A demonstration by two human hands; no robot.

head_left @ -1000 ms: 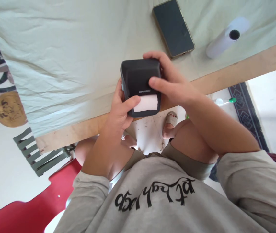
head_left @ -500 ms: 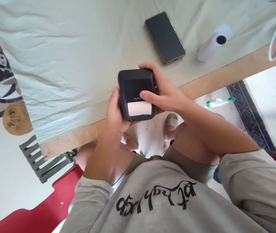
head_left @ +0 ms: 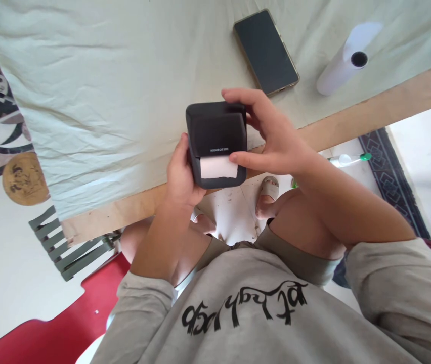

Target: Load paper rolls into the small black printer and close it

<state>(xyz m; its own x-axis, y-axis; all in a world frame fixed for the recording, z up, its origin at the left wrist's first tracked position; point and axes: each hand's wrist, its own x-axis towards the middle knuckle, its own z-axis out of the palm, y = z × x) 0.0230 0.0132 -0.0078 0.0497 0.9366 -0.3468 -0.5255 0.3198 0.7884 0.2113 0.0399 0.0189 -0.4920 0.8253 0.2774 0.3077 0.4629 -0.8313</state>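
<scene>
My left grip [head_left: 181, 177] clasps the device [head_left: 217, 132], right grip [head_left: 274, 131] splayed, thumb [head_left: 248, 161] over white paper [head_left: 215, 168]; device black, round-cornered.

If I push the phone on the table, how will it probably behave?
The phone lies flat, so it would probably slide rather than roll or tip. Its straight edges suggest a stiff body. The wrinkled cloth beneath might drag and bunch.
</scene>
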